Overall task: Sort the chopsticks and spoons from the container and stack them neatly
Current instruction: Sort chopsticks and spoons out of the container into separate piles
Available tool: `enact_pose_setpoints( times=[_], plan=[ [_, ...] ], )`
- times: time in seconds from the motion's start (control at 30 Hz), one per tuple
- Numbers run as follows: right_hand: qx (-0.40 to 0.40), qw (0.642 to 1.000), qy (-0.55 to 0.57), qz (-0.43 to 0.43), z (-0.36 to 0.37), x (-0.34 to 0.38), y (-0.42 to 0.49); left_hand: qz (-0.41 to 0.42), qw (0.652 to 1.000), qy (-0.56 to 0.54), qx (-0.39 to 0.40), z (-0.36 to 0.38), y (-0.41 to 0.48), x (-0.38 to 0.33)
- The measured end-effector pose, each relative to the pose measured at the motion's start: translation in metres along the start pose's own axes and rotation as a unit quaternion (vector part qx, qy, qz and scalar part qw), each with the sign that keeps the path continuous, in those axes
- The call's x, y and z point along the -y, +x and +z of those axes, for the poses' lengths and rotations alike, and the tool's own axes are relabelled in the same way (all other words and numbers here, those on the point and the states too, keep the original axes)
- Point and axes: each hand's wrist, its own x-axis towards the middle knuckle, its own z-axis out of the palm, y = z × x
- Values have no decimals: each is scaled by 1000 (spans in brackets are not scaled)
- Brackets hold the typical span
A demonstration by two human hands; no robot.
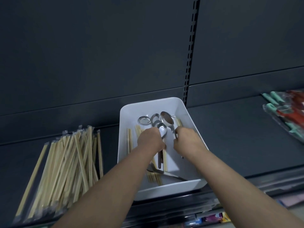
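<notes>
A white plastic container (148, 106) stands on the dark shelf, holding several metal spoons (144, 120) and wrapped wooden chopsticks (130, 140). Both hands are inside it. My left hand (150, 139) is closed around the handle of a spoon whose bowl (162, 130) sticks out above my fingers. My right hand (187, 140) grips the handle of a larger spoon (167, 119), lifted bowl-up. More chopsticks and a spoon handle (174, 176) lie near the container's front wall. To the left, a pile of wrapped chopsticks (69, 162) lies on the shelf.
The shelf (238, 137) has a dark back panel with a slotted upright (189, 63). At the far right lie packaged utensils with teal and red handles (286, 112). Below the shelf's front edge, colourful packages (212, 218) show on a lower level.
</notes>
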Motion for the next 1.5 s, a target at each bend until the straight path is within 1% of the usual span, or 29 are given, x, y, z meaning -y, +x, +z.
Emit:
enact_pose_setpoints(
  times=[0.03, 0.1, 0.17, 0.27, 0.37, 0.47, 0.53, 0.63, 0.73, 0.83, 0.9, 1.0, 1.17, 1.23, 1.5],
  plan=[
    [0, 1000, 5, -4, 2, -1, 0, -7, 1000, -7, 4, -1, 0, -1],
    [-12, 999, 28, -14, 2, -3, 3, -37, 998, -54, 18, -1, 0, -1],
    [-25, 998, 59, -25, 0, -4, 6, -58, 990, -128, 11, -4, 0, 3],
    [-27, 995, 85, -48, -7, 1, 11, -70, 966, -241, -61, -21, -3, 9],
    [-36, 987, 121, -97, -17, 22, 15, -82, 925, -350, -128, -51, -14, 19],
    [-24, 975, 159, -155, -22, 63, 14, -101, 896, -393, -181, -79, -32, 45],
    [-5, 968, 164, -191, -18, 97, 8, -123, 886, -394, -212, -89, -50, 74],
    [30, 955, 166, -243, 1, 149, -10, -170, 876, -386, -234, -96, -81, 125],
    [78, 940, 165, -289, 31, 203, -35, -208, 864, -384, -249, -100, -116, 183],
    [121, 929, 151, -315, 73, 262, -62, -250, 856, -357, -278, -99, -152, 252],
    [138, 930, 142, -310, 102, 303, -81, -279, 854, -332, -288, -99, -176, 301],
    [161, 930, 129, -304, 143, 362, -107, -316, 848, -320, -281, -106, -212, 371],
    [199, 932, 150, -264, 189, 431, -127, -342, 847, -301, -275, -120, -248, 465],
    [205, 936, 147, -246, 203, 450, -128, -345, 851, -301, -259, -122, -250, 491],
    [233, 942, 143, -194, 251, 504, -101, -352, 869, -273, -215, -131, -226, 546]
  ],
)
